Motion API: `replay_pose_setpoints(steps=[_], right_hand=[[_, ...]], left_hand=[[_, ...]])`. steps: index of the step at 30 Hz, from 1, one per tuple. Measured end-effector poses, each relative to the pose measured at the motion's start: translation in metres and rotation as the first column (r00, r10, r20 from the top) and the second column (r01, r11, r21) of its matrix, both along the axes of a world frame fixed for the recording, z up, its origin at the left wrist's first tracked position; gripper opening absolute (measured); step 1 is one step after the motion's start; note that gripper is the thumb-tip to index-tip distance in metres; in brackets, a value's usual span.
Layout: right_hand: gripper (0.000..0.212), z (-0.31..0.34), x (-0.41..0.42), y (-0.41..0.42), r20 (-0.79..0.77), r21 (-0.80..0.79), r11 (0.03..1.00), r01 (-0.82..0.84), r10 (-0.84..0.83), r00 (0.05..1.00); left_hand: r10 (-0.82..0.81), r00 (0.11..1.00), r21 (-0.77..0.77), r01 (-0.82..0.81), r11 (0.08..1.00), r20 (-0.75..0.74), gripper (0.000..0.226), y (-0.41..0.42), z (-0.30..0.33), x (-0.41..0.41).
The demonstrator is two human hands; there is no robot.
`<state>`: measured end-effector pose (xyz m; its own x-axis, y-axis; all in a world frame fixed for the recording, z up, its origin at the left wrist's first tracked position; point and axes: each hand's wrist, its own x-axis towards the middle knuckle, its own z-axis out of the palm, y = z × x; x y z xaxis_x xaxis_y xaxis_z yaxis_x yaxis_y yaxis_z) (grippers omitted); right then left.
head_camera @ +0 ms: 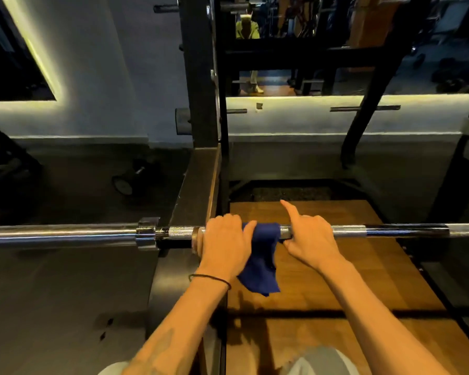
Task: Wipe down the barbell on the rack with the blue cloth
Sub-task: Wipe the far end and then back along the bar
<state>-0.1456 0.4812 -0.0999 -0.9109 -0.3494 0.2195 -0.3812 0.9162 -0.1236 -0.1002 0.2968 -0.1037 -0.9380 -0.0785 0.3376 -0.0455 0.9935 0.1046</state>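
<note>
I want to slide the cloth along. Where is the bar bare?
Bare: the bar right of the right hand, and the sleeve left of the collar. Crowded: the middle, where the left hand and cloth sit.

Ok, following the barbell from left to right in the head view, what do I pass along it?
Bare sleeve → collar → knurled section → left hand gripping the bar → blue cloth draped over it → right hand, index finger pointing up → second knurled section → dark stretch of bar.
</note>
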Motion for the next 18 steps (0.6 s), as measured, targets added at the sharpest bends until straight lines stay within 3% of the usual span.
replay_pose_setpoints(steps=[4, 8, 11, 18], right_hand=[[0.081, -0.002, 0.002, -0.005, -0.041, -0.013, 1.0, -0.013, 0.012, 0.999], [0.073, -0.002, 0.004, -0.003, -0.063, 0.037, 0.999, -0.03, 0.033, 0.997], [0.075, -0.005, 0.003, -0.002, -0.091, 0.059, 0.997, -0.039, 0.045, 0.995], [0.072, -0.007, 0.004, -0.001, -0.103, 0.018, 1.0, -0.021, 0.023, 0.994]], left_hand=[[0.053, 0.998, 0.004, -0.053, 0.999, 0.04, 0.049, 0.02, 0.005, -0.001], [-0.142, 0.989, -0.023, 0.143, 0.989, 0.037, 0.035, 0.068, 0.0, -0.002], [-0.217, 0.976, -0.011, 0.217, 0.976, 0.019, 0.036, 0.059, 0.003, -0.002], [0.004, 0.99, -0.129, 0.014, 0.992, 0.139, 0.058, -0.005, 0.015, 0.001]])
